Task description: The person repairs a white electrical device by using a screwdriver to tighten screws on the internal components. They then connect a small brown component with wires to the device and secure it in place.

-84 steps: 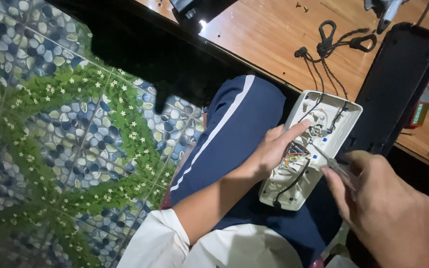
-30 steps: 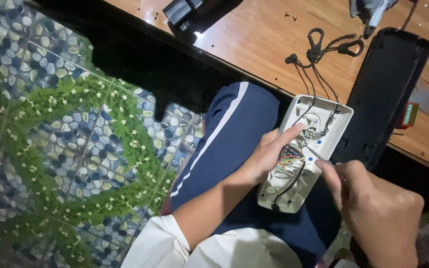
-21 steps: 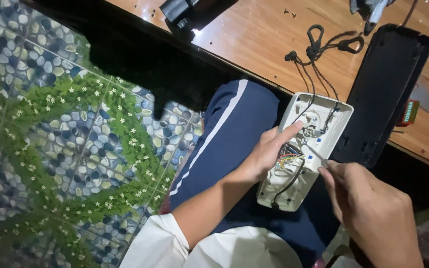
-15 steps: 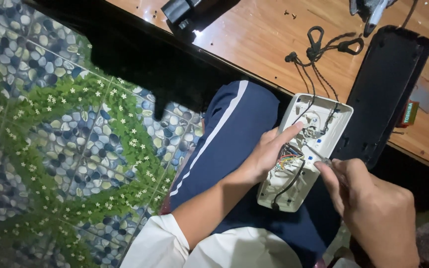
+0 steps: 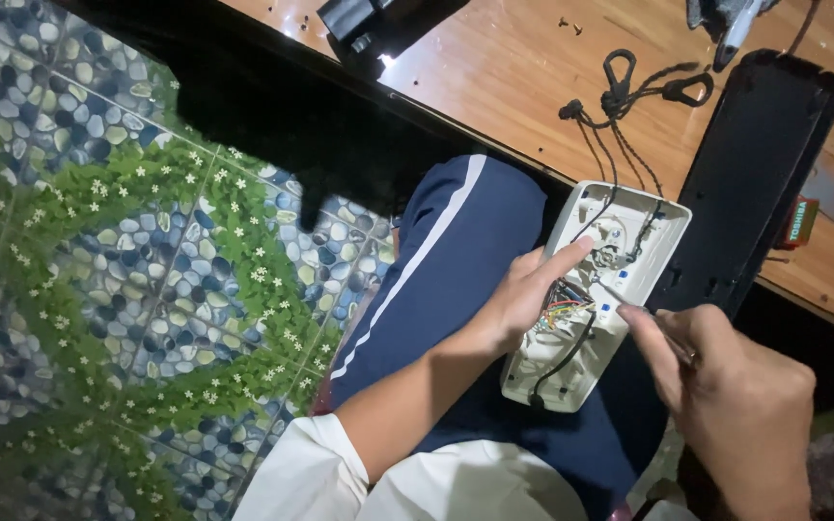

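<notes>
An opened white plastic casing (image 5: 552, 371) with coloured wires and black cables inside rests on my lap, against navy trousers with a white stripe. My left hand (image 5: 523, 294) holds the casing's left edge, forefinger stretched across the inside. My right hand (image 5: 736, 405) grips a thin metal tool (image 5: 615, 292) whose tip reaches into the casing by the wiring.
A wooden table (image 5: 523, 87) stands ahead with a long black cover (image 5: 755, 174), black cords with clips (image 5: 629, 92), small screws and a dark object at its far edge. To the left is a tiled floor (image 5: 127, 280) with pebble and leaf pattern.
My right hand has shifted slightly toward the casing, bringing the tool tip further inside. My left hand and the casing stay almost still; the view has barely moved.
</notes>
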